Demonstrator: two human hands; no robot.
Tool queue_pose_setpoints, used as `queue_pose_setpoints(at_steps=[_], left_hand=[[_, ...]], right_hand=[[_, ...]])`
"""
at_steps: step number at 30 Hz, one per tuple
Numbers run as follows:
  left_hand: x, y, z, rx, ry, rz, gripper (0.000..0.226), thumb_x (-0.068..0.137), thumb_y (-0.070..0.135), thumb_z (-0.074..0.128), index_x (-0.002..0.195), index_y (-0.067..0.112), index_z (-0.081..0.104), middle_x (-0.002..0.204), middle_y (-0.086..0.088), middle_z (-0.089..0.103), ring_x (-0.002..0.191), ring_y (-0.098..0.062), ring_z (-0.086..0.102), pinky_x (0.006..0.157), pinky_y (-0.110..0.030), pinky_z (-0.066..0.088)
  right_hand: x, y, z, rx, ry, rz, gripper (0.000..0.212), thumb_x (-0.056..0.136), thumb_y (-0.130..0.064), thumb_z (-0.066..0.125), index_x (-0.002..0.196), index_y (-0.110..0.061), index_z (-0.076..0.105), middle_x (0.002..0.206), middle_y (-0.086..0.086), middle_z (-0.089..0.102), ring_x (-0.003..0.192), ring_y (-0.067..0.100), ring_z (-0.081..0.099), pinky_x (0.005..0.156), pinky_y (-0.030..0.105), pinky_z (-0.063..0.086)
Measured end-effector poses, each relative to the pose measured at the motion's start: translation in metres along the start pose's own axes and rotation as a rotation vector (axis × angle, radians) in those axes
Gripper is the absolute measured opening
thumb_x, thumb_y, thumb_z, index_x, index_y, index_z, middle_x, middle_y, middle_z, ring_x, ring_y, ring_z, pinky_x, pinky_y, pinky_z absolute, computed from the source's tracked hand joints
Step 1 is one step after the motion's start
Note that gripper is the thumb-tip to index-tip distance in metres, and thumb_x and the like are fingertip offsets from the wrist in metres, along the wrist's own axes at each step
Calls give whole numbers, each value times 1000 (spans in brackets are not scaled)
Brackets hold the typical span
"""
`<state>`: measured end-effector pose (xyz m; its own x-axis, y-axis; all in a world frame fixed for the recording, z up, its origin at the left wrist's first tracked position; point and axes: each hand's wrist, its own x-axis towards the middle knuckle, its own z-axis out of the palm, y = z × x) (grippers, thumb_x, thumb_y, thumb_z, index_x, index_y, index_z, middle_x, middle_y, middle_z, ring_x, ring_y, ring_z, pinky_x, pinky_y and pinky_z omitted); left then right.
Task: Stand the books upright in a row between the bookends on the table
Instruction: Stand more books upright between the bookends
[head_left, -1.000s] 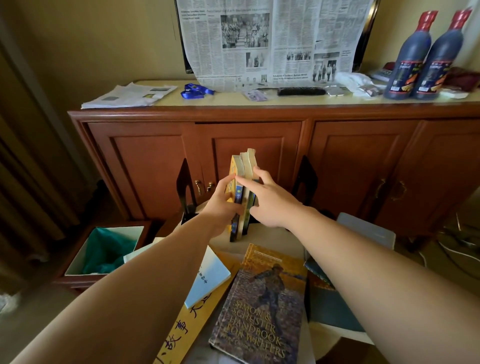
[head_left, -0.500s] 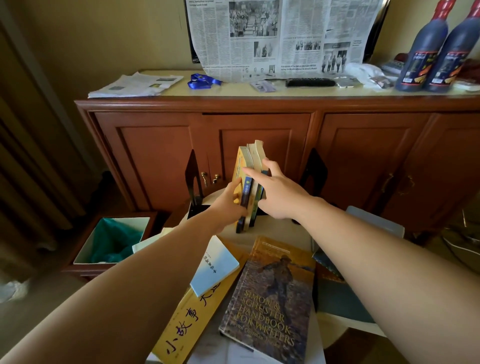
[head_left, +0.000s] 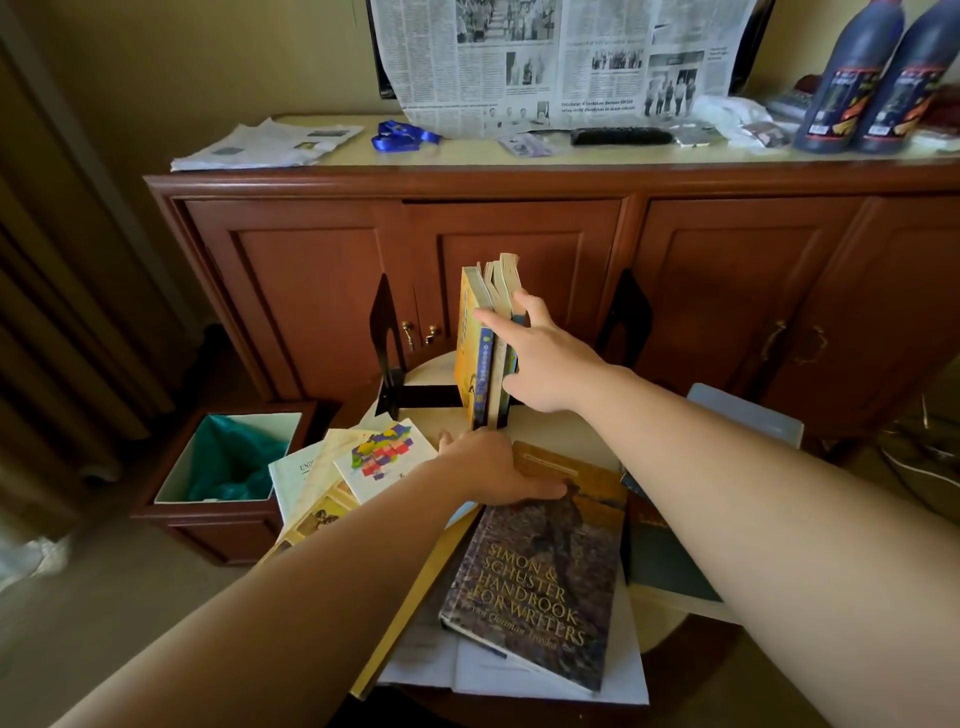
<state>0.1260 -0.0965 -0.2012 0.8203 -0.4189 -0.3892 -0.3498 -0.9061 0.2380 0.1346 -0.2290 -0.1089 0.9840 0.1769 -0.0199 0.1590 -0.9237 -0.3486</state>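
Three books (head_left: 485, 338) stand upright on the small round table (head_left: 561, 431), midway between two black bookends, the left bookend (head_left: 387, 343) and the right bookend (head_left: 628, 317). My right hand (head_left: 545, 364) steadies them, its index finger laid straight across the spines and its other fingers against the right side. My left hand (head_left: 493, 467) rests flat on the top edge of the brown "Handbook for Writers" (head_left: 540, 571), which lies flat. Around it lie a colourful-cover booklet (head_left: 384, 457), a yellow book (head_left: 410, 587) and a dark teal book (head_left: 660, 561).
A brown wooden cabinet (head_left: 519, 234) stands right behind the table, with newspaper, a remote and two dark bottles (head_left: 872, 78) on top. A wooden bin with a teal bag (head_left: 228, 457) sits on the floor at the left. A grey object (head_left: 743, 410) is at the table's right.
My left hand has let go of the upright books and dropped onto the handbook's top edge. My right hand alone now steadies the standing books.
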Motion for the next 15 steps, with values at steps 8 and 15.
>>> queue_pose_setpoints(at_steps=[8,15], left_hand=[[12,3,0,-45,-75,-144,117,58,98,65,141,16,56,155,-16,45,147,-42,31,124,-63,12],[10,3,-6,-303,-45,-181,100,60,76,85,133,15,55,144,-11,52,140,-38,38,125,-60,10]], right_hand=[[2,7,2,-5,6,12,96,93,-8,59,161,-54,8,172,-7,-12,94,24,59,54,27,40],[6,12,-10,-53,-72,25,95,94,-9,54,160,-55,4,171,-8,-15,98,24,63,64,38,59]])
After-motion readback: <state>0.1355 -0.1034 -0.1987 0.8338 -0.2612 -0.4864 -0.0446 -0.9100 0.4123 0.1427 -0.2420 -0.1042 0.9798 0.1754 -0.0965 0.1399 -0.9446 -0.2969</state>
